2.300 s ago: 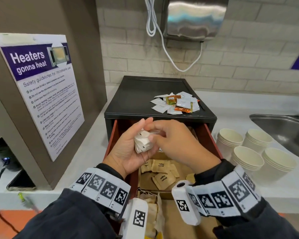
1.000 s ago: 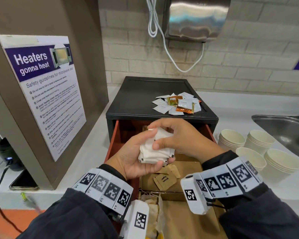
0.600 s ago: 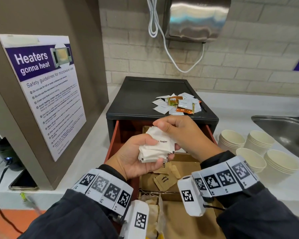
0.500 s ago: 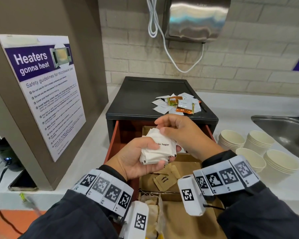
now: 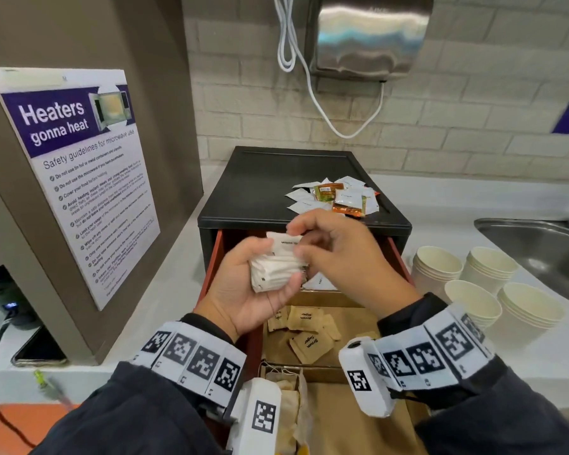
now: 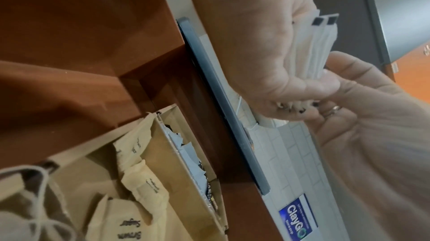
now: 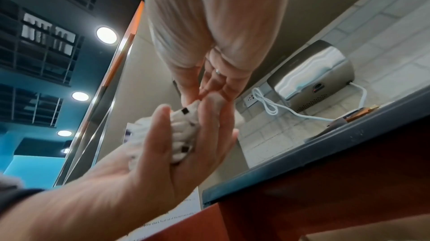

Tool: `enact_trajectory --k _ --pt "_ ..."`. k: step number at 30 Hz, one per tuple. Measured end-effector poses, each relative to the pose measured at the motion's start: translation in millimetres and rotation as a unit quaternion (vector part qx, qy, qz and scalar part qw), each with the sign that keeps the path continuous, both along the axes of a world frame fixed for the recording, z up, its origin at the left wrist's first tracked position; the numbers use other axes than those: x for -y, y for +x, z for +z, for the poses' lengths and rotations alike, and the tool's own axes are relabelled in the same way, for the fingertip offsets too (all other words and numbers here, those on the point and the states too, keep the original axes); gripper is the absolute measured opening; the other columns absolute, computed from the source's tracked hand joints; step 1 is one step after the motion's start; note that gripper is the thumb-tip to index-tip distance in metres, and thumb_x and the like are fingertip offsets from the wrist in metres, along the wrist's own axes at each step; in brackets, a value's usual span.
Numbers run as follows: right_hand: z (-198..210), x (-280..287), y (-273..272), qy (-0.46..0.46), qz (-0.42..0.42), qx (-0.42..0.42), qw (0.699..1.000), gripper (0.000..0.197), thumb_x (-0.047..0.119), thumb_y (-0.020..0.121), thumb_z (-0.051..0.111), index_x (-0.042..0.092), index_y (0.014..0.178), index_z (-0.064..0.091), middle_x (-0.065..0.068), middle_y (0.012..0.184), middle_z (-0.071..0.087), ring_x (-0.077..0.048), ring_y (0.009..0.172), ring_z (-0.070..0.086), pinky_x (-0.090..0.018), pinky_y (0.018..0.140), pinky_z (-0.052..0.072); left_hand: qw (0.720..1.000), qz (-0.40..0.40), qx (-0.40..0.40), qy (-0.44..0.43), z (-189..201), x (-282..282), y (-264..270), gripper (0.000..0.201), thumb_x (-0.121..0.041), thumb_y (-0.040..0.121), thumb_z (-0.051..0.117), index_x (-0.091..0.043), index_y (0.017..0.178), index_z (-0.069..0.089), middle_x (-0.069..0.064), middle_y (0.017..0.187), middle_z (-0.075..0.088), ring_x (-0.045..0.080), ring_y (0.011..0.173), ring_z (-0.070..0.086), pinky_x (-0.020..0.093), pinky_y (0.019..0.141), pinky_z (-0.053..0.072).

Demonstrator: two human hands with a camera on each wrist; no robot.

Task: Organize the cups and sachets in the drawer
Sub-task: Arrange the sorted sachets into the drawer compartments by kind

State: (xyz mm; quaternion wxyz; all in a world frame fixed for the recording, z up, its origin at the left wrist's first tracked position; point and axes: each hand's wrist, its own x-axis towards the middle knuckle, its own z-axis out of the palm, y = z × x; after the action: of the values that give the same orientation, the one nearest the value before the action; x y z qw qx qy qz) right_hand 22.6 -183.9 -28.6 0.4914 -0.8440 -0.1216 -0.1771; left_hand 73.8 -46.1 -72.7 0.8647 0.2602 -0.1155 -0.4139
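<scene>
Left hand [image 5: 243, 290] cupped round a stack of white sugar sachets [image 5: 276, 269] above the open drawer [image 5: 216, 254], right hand [image 5: 339, 257] pinching the top sachet, paper cups [image 5: 473, 290] stacked at right.

L hand [image 5: 243, 290] holds white sachets [image 5: 276, 270], R hand [image 5: 335, 257] pinching top.

Matt paper sachets [image 5: 278, 269], glossy steel dryer [image 5: 368, 34]
</scene>
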Motion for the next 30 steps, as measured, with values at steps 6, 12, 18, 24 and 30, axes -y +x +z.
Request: enact_trajectory --k 6,12,18,24,30 --pt "5.8 -2.3 -3.4 0.015 0.05 -0.046 0.998 0.04 0.0 0.074 0.072 0.034 0.09 0.059 0.016 0.087 0.059 -0.001 0.073 0.061 -0.017 0.064 0.055 1.0 -0.013 -0.006 0.003 -1.2 -0.5 -1.1 0.055 -0.028 0.047 0.093 -0.004 0.092 0.074 0.013 0.092 0.068 0.019 0.072 0.069 0.027 0.058 0.058" --pt "13.4 -6.6 -3.6 -0.222 0.004 -0.059 0.973 0.084 0.033 0.061 0.084 0.031 0.134 0.042 0.013 0.132 0.042 -0.002 0.113 0.043 -0.017 0.091 0.038 0.999 -0.02 -0.014 0.036 0.5 0.0 -1.4 0.063 -0.038 0.059 0.085 -0.008 0.109 0.061 0.016 0.097 0.067 0.026 0.082 0.069 0.037 0.066 0.06" --pt "0.0 -12.5 9.6 -0.252 0.055 -0.207 0.944 0.104 0.024 0.064 0.081 0.033 0.144 0.015 0.006 0.105 0.057 -0.01 0.091 0.057 -0.026 0.077 0.054 0.98 -0.073 -0.013 0.185 -0.1 3.0 1.1 0.071 -0.073 0.081 0.035 -0.016 0.085 0.077 0.01 0.091 0.069 0.026 0.087 0.066 0.053 0.087 0.046" --pt "-17.6 -7.6 23.8 -0.171 0.034 -0.257 0.951 0.073 0.026 0.077 0.071 0.031 0.139 0.032 0.001 0.12 0.05 -0.015 0.105 0.051 -0.021 0.071 0.047 0.977 -0.052 -0.046 0.203 -2.2 4.3 2.7 0.068 -0.065 0.092 0.023 -0.014 0.112 0.062 0.017 0.107 0.067 0.033 0.09 0.067 0.045 0.083 0.051" --pt "-27.3 -9.1 31.7 -0.161 0.021 -0.251 0.954 0.072 0.031 0.065 0.077 0.036 0.129 0.042 -0.004 0.121 0.048 -0.024 0.111 0.051 -0.041 0.09 0.049 0.982 -0.037 -0.046 0.182 0.5 5.0 1.0 0.05 -0.05 0.095 0.032 -0.014 0.111 0.064 0.011 0.107 0.067 0.028 0.093 0.063 0.043 0.08 0.053"
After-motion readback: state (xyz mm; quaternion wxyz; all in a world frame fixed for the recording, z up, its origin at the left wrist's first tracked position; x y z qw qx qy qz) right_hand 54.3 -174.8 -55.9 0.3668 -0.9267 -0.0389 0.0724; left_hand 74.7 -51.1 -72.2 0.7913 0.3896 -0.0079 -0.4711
